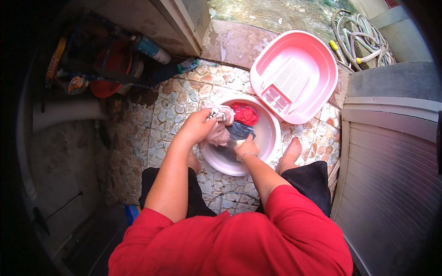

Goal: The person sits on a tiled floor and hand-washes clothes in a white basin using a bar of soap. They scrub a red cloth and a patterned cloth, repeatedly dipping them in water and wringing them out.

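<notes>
A round, pale plastic basin (274, 138) stands on the floor with cloudy water in it. My left hand (199, 126) grips a light pink cloth (218, 134) with a dark print and holds it over the basin's left side. Lower, inside the basin, my right hand (246, 148) is closed around something pale, perhaps a bar of soap, whose outline is mostly hidden. A red cloth (246, 115) lies at the basin's back, and a dark cloth (240, 130) lies in front of it, close to my right fingers.
A pink washtub (329, 74) with a ribbed washboard leans over the basin's back right edge. Coiled hoses (366, 45) lie beyond the doorway. A red bucket (107, 76) and bottles (152, 49) crowd the dark left corner. A grey door (386, 179) stands at right.
</notes>
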`<state>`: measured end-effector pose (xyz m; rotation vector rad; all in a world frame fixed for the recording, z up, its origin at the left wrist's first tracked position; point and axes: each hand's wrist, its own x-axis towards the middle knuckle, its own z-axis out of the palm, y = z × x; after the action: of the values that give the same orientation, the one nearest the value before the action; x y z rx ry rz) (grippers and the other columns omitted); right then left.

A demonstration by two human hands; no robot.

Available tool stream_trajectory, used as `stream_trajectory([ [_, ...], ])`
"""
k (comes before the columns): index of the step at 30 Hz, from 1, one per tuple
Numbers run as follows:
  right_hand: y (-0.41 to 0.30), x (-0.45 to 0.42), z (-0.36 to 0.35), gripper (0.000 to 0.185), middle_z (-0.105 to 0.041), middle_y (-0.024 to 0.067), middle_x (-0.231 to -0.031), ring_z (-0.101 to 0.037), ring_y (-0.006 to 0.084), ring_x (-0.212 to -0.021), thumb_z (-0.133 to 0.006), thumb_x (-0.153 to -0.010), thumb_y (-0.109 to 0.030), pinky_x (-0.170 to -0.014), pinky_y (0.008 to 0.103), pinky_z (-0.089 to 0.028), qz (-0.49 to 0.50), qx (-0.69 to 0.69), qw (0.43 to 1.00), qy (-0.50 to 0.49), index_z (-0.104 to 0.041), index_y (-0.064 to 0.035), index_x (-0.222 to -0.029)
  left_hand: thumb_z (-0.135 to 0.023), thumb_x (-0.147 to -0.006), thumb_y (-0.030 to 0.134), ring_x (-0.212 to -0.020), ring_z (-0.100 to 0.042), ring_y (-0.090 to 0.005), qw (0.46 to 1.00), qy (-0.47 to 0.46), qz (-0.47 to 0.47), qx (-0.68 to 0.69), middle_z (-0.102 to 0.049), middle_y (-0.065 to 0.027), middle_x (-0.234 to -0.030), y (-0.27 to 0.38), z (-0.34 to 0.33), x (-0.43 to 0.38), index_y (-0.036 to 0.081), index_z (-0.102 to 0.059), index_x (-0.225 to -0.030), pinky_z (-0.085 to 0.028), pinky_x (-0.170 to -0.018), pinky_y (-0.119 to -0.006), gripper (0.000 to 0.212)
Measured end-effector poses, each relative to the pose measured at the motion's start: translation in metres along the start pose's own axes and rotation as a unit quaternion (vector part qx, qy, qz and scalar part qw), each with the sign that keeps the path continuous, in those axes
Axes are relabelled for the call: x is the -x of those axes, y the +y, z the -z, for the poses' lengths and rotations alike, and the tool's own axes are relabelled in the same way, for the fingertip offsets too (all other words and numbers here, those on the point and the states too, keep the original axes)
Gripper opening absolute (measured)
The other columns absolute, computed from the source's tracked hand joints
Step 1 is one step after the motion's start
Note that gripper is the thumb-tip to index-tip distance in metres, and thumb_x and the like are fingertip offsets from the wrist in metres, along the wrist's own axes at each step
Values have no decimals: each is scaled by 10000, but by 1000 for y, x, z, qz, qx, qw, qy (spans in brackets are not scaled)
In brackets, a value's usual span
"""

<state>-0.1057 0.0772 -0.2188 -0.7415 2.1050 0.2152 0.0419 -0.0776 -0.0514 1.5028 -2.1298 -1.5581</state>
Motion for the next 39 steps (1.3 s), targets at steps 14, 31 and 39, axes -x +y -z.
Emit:
stream_trajectory([
  [14, 58, -83, -25, 457, -673, 123, -912, -663, 214, -772, -795, -698, -114, -687, 335, -548, -3, -260, 965, -27, -577, -2, -1083, -568, -848, 202, -881, -643, -362, 998, -27, 55, -3, -654, -237, -941, 6, 4, 7, 9, -625, -1057, -500, -789, -403, 290],
  [31, 45, -43, 17, 270, -667, 61, -985, -666, 225, -894, -700, -836, -199, -770, 391, -549, 10, -607, 731, -310, -565, -88, -1042, -562, -867, 179, -847, -633, -299, 999, -22, 38, -24, -658, -196, -912, 0, 4, 3, -1, -613, -1069, -502, -760, -382, 275],
  [39, -64, 23, 94, 442, -642, 101, -1057, -637, 255, -955, -666, -857, -380, -856, 430, -522, 234, -726, 442, -472, -560, -69, -1153, -561, -878, 226, -771, -641, -363, 990, 90, -71, -76, -639, -232, -827, 28, -3, 12, 4, -596, -979, -494, -674, -415, 247],
])
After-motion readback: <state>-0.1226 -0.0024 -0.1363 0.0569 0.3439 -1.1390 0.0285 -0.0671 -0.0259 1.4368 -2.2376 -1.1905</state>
